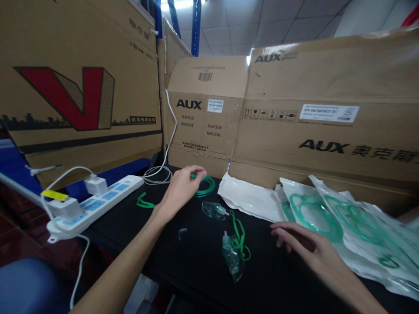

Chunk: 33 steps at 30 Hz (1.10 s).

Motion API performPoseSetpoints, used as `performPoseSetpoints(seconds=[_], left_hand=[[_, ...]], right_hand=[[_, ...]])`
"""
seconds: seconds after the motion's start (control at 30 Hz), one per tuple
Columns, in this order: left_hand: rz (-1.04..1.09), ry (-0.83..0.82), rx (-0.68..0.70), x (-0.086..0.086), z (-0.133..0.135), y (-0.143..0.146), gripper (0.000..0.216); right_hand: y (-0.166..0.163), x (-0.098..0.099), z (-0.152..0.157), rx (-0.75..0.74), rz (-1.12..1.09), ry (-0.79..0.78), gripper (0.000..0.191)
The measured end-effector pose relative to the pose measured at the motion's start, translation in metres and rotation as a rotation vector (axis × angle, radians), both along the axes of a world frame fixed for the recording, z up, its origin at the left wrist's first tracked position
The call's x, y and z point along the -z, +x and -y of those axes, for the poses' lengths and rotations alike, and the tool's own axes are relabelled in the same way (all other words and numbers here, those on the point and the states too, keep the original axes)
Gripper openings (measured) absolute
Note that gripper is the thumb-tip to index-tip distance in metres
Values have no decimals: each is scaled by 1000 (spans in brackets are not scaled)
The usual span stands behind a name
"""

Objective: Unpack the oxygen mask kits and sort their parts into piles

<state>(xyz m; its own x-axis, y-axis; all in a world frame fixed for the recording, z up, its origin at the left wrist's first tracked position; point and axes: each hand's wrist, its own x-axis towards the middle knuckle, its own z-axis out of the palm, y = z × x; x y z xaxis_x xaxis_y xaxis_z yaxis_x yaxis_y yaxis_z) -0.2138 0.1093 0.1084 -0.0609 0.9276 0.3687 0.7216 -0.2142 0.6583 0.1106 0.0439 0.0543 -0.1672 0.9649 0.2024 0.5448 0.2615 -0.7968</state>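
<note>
My left hand [185, 185] reaches over the table's far side, its thumb and fingers pinched on a coil of green tubing [207, 187]. Fingers hide part of the coil. Nearer to me lies a clear oxygen mask [212, 209] with a white connector. A second oxygen mask [232, 259], with a green elastic strap [240, 237] beside it, lies closer to the front. My right hand [299, 242] hovers over the table's right part, fingers loosely bent and apart, holding nothing. A small clear piece [183, 233] lies left of the masks.
Sealed packs of green tubing [314, 213] are piled on the right, beside a white pouch [250, 198]. A white power strip [98, 205] with plugs runs along the left edge. Another green strap [144, 201] lies near it. Cardboard boxes [203, 126] wall the back.
</note>
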Motion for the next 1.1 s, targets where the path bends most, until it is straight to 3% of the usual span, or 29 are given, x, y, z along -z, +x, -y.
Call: performPoseSetpoints(seconds=[0.1, 0.2, 0.3, 0.4, 0.57, 0.77, 0.9, 1.0, 1.1], left_hand=[[-125, -99, 275, 1, 43, 24, 52], [-236, -246, 351, 16, 72, 37, 54], [-252, -306, 378, 36, 84, 43, 52], [-236, -306, 450, 48, 86, 52, 56], [-131, -273, 540, 52, 78, 70, 42], [210, -268, 642, 62, 61, 81, 61], [308, -227, 723, 63, 60, 83, 42], [252, -136, 736, 60, 61, 85, 35], [265, -114, 720, 59, 62, 86, 38]], right_hand=[[-12, 5, 3, -110, 27, -55, 42], [-24, 9, 3, -205, 52, -123, 39], [-35, 11, -1, -276, 33, -192, 38], [-43, 14, -6, -362, 24, -219, 37], [-34, 14, -10, -407, 77, -221, 26], [0, -12, -7, -311, 227, -116, 30], [7, -22, -7, -304, 251, -88, 39], [-1, -19, -6, -235, 173, -70, 31], [-12, -12, -5, -315, -3, -189, 35]])
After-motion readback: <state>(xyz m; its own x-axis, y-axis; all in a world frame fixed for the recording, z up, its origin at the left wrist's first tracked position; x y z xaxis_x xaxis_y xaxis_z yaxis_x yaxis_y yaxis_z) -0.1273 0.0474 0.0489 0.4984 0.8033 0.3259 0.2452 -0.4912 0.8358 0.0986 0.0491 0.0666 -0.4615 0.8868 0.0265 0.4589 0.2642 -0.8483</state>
